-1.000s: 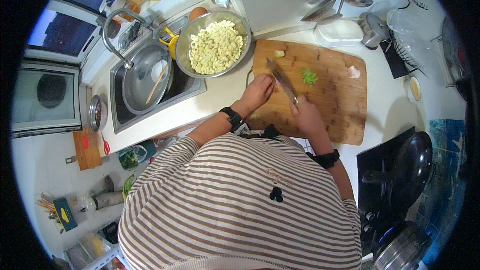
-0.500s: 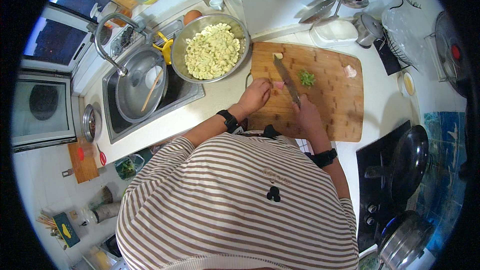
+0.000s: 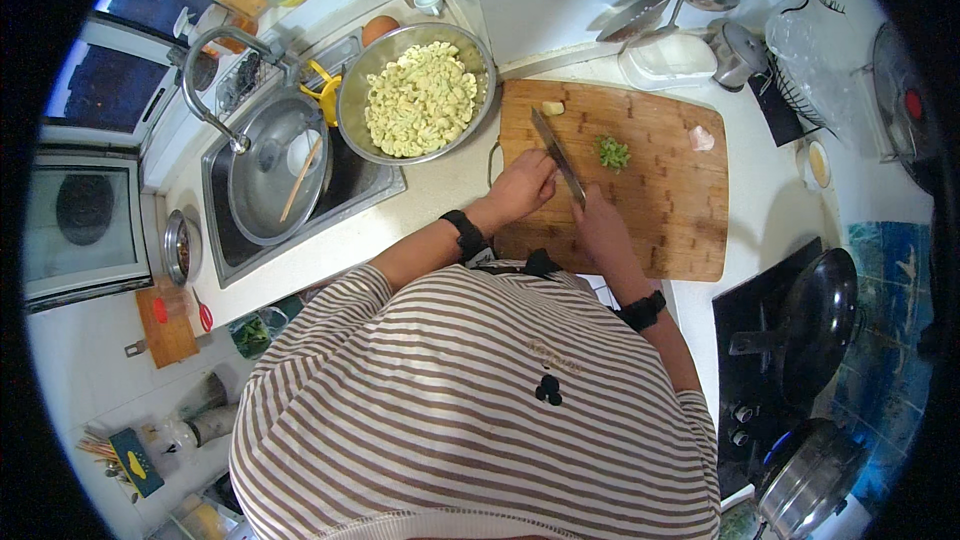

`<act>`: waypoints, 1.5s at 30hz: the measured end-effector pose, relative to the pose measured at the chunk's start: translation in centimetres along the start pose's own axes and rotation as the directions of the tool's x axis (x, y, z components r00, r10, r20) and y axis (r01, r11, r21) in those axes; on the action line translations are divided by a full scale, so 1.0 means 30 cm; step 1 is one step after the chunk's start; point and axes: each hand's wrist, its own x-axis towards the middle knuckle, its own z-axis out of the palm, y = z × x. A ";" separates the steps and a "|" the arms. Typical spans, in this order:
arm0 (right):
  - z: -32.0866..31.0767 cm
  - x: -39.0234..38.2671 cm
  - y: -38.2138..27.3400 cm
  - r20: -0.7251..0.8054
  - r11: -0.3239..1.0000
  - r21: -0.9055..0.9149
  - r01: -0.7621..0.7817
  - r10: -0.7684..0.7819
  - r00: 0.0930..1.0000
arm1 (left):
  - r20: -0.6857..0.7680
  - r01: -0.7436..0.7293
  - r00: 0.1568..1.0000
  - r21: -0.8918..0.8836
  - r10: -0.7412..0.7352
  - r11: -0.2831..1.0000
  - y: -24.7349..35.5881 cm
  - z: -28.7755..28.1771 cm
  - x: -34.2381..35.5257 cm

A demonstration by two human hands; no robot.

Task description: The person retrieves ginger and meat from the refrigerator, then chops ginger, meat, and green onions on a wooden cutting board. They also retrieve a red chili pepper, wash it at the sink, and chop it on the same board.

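Kitchen table (image 3: pixel 450 185), head view: wooden board (image 3: pixel 660 220) flat under knife (image 3: pixel 559 156), presumably as protection. Right hand (image 3: pixel 602 220) wrapped round knife handle, probably for control. Left hand (image 3: pixel 525 187) curled narrow beside blade, likely guarding fingertips; contents hidden, can't tell. Chopped greens (image 3: pixel 612 152), pinkish piece (image 3: pixel 701 139) right of blade on board, seemingly parked clear.

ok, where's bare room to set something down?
Cutting board: right side, below the pale pink piece, clear of the right hand. Counter: strip between the board and the cooktop. Crowded: the board's left side, with left hand, kitchen knife and yellowish chunk.
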 end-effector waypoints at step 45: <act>-0.047 -0.063 0.043 -0.095 0.972 0.234 -0.022 0.046 0.994 | -0.017 0.273 0.957 -0.292 -0.290 0.917 -0.031 -0.076 -0.087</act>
